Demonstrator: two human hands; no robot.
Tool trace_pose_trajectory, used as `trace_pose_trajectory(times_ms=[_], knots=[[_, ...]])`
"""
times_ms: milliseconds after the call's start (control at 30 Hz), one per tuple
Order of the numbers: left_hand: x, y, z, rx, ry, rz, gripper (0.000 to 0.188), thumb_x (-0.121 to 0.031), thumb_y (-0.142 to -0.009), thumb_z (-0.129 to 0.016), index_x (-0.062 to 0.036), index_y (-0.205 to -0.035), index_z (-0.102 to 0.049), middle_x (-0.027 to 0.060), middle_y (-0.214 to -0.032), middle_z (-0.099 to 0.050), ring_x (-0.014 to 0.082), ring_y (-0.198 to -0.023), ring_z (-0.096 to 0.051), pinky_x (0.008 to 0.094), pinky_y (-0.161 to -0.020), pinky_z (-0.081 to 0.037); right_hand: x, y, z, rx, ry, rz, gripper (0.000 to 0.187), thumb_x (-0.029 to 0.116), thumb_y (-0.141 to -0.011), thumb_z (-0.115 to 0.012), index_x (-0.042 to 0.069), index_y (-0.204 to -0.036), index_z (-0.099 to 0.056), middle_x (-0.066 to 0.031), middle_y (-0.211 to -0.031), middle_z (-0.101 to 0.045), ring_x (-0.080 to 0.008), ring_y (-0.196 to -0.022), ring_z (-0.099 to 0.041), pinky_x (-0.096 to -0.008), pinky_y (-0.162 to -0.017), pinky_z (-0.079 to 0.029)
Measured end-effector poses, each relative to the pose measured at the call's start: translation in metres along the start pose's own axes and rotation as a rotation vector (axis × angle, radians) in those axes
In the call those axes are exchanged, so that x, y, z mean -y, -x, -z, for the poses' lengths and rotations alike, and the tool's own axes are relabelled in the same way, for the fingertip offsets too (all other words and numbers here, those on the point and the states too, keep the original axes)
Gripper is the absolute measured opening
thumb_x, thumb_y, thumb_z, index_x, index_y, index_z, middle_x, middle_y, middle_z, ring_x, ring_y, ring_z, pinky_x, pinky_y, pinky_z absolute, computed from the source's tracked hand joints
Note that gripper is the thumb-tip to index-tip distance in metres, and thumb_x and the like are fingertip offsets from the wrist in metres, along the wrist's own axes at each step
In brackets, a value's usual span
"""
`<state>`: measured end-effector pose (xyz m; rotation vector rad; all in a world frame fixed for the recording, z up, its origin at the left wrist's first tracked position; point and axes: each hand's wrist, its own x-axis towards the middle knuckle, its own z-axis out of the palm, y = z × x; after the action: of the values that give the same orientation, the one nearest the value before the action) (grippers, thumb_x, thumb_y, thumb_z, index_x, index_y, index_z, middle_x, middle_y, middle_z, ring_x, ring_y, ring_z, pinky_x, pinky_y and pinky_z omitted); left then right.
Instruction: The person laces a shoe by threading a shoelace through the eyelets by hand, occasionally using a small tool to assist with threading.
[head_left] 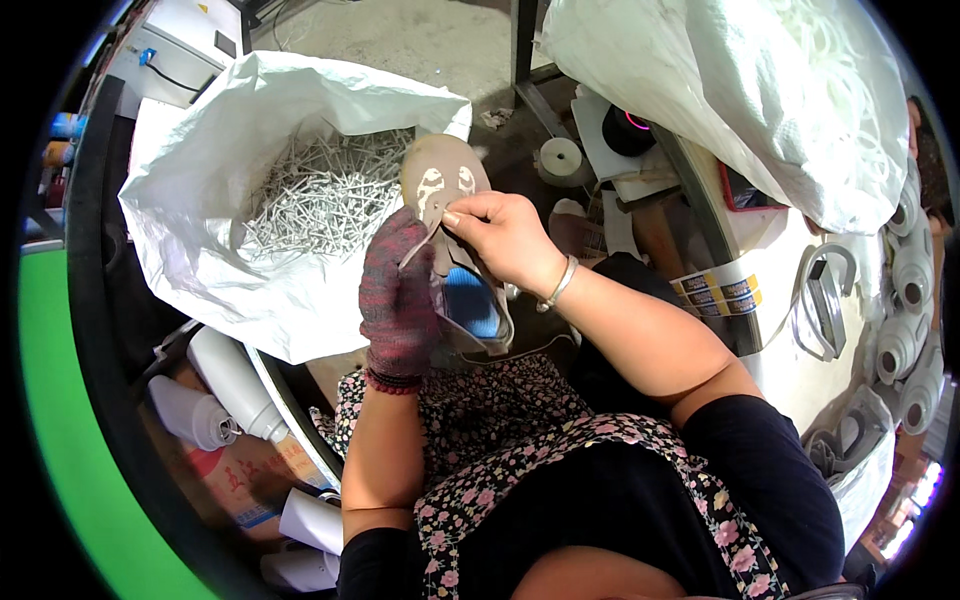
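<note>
A grey-beige shoe (440, 160) with pale patches on its toe and a blue insole (470, 303) is held up in front of my lap, toe pointing away. My left hand (398, 290), in a dark red and grey knitted glove, is closed around the shoe's left side. Bare, with a bangle at the wrist, my right hand (505, 238) pinches at the shoe's throat with thumb and forefinger. A thin pale strand (418, 248), perhaps a lace, runs beside the gloved fingers. What exactly lies between my right fingertips is too small to tell.
Left of the shoe, an open white sack (195, 240) holds many thin silvery nail-like pins (325, 200). Another white sack (690, 90) of translucent pieces stands on the right-hand table, near a grey curved part (825, 300). Grey plastic housings (235, 385) lie lower left; a white spool (560, 158) stands beyond.
</note>
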<state>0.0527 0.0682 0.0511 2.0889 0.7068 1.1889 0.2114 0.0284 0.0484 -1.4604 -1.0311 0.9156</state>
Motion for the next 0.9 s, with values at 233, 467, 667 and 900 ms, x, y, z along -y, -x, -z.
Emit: trace_pose_trajectory(times_ms=[233, 467, 667, 900], knots=[[-0.013, -0.004, -0.002, 0.131, 0.119, 0.081, 0.028, 0.001, -0.088, -0.060, -0.0019, -0.115, -0.058, 0.0187, -0.126, -0.056, 0.0304, -0.116, -0.056, 0.0378, -0.098, -0.044, 0.010, 0.004, -0.006, -0.041, -0.476, -0.254, 0.013, 0.005, -0.082, -0.065, -0.005, -0.088, -0.068, -0.0034, -0.078, -0.068, -0.0092, -0.070, -0.059, -0.0251, -0.066, -0.049], [-0.018, -0.009, 0.004, 0.255, 0.061, 0.157, 0.029, 0.000, -0.089, -0.058, 0.0006, -0.118, -0.055, 0.0211, -0.127, -0.055, 0.0306, -0.112, -0.059, 0.0372, -0.095, -0.047, 0.014, -0.002, 0.012, -0.005, 0.042, -0.068, 0.012, 0.008, -0.077, -0.068, -0.003, -0.072, -0.064, -0.0057, -0.066, -0.063, -0.0113, -0.064, -0.059, -0.0259, -0.062, -0.049], [-0.014, -0.006, 0.004, 0.355, 0.014, 0.176, 0.029, 0.000, -0.089, -0.057, -0.0012, -0.117, -0.056, 0.0159, -0.127, -0.057, 0.0263, -0.112, -0.059, 0.0329, -0.094, -0.047, 0.006, -0.008, 0.019, 0.127, -0.321, -0.168, 0.035, -0.004, -0.081, -0.059, -0.001, -0.115, -0.050, 0.0000, -0.076, -0.057, -0.0050, -0.063, -0.052, -0.0215, -0.055, -0.043], [-0.009, -0.005, 0.003, 0.352, -0.271, -0.090, 0.027, -0.002, -0.082, -0.059, -0.0051, -0.109, -0.059, 0.0111, -0.114, -0.062, 0.0284, -0.096, -0.064, 0.0329, -0.079, -0.054, 0.017, -0.014, 0.022, 0.228, -0.006, -0.199, 0.011, 0.011, -0.093, -0.059, 0.001, -0.093, -0.063, 0.0004, -0.070, -0.058, -0.0057, -0.056, -0.053, -0.0220, -0.049, -0.043]])
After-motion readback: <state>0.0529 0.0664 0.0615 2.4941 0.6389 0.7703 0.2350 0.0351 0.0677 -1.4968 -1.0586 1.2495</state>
